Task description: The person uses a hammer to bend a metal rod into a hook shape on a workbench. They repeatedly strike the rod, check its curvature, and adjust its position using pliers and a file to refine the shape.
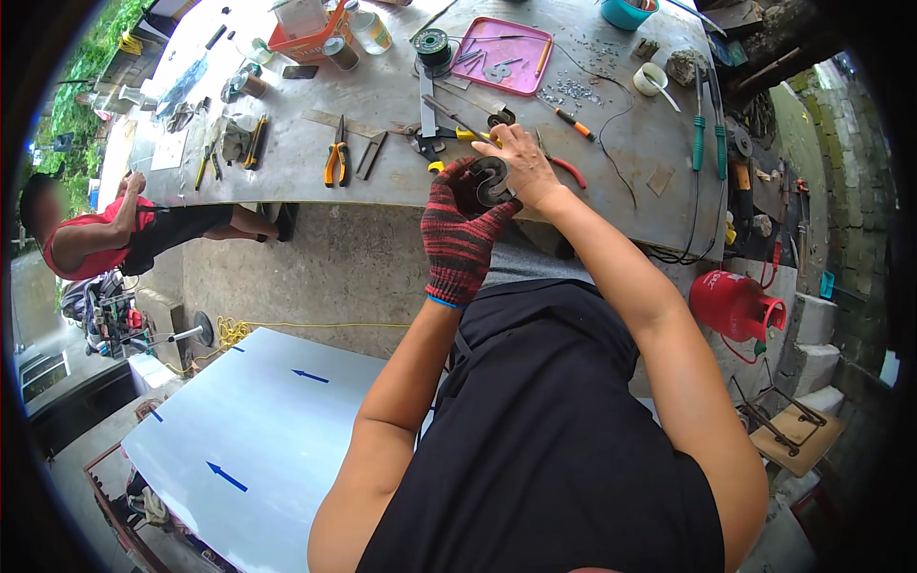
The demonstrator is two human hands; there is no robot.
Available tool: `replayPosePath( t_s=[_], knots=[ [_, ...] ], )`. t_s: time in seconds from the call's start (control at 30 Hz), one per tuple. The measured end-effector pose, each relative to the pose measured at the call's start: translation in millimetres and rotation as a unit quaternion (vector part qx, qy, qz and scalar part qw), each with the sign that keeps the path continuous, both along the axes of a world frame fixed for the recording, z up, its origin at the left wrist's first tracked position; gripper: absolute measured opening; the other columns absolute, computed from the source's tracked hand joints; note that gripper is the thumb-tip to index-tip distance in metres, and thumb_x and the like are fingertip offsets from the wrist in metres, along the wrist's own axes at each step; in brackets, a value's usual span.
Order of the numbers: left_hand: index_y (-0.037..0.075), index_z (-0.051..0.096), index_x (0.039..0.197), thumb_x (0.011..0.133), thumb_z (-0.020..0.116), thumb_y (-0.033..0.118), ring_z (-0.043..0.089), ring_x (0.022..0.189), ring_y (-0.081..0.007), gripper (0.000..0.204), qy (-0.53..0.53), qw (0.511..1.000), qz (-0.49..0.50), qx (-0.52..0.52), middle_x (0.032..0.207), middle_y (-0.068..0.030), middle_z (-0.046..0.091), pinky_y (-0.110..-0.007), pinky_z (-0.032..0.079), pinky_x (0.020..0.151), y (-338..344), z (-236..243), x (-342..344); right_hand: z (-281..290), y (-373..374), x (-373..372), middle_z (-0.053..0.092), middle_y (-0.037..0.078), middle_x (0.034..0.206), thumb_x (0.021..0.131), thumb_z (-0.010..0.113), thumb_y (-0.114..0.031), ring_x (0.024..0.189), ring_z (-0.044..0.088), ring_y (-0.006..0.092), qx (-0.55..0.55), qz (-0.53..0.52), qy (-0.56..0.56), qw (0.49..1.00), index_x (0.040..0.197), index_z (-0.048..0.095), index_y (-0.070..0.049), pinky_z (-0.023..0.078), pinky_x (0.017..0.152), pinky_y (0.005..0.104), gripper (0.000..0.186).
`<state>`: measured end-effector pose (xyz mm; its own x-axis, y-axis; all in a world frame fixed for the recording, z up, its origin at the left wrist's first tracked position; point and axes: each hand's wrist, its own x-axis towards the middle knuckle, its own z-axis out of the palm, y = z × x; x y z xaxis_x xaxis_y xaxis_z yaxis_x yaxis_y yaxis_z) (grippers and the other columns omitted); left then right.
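Black round part point(494, 180), face upward, gripped in gloved left hand point(462, 218); bare right hand point(527, 168) beside, grip unclear.

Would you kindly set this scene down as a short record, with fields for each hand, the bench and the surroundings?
Left hand: in a red-and-black striped glove, holding a dark round part
Right hand: bare, close beside that part; its grip is unclear
Bench: grey top
On the bench: pink tray, orange-handled pliers, wire spool
Right of person: red gas cylinder
Far left: another person in a red top
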<state>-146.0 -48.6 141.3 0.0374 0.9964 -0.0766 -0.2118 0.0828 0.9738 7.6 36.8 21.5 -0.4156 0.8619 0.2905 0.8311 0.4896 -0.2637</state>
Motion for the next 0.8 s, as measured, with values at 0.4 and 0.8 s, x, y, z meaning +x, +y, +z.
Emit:
replayPosePath(
  t_s=[0.4, 0.8],
  knots=[
    [0.011, 0.064, 0.128, 0.075, 0.088, 0.002, 0.07, 0.101, -0.0264, 0.059, 0.297, 0.874, 0.017, 0.385, 0.118, -0.0109, 0.07, -0.038, 0.056, 0.089, -8.7, 7.5, 11.9, 174.6, -75.8, 67.6, 0.066, 0.007, 0.116, 0.093, 0.076, -0.017, 0.101, 0.059, 0.0173, -0.286, 0.064, 0.519, 0.803, 0.137, 0.066, -0.007, 0.047, 0.092, 0.0314, 0.046],
    [0.017, 0.071, 0.117, 0.074, 0.08, 0.003, 0.068, 0.093, -0.0298, 0.046, 0.322, 0.778, -0.076, 0.534, 0.115, -0.0111, 0.071, -0.04, 0.053, 0.077, -16.5, 23.2, 34.4, 208.7, -130.1, 99.1, 0.064, 0.008, 0.109, 0.084, 0.083, -0.013, 0.1, 0.062, 0.0195, -0.149, 0.057, 0.386, 0.909, 0.117, 0.074, -0.005, 0.05, 0.088, 0.0337, 0.035]
  ],
)
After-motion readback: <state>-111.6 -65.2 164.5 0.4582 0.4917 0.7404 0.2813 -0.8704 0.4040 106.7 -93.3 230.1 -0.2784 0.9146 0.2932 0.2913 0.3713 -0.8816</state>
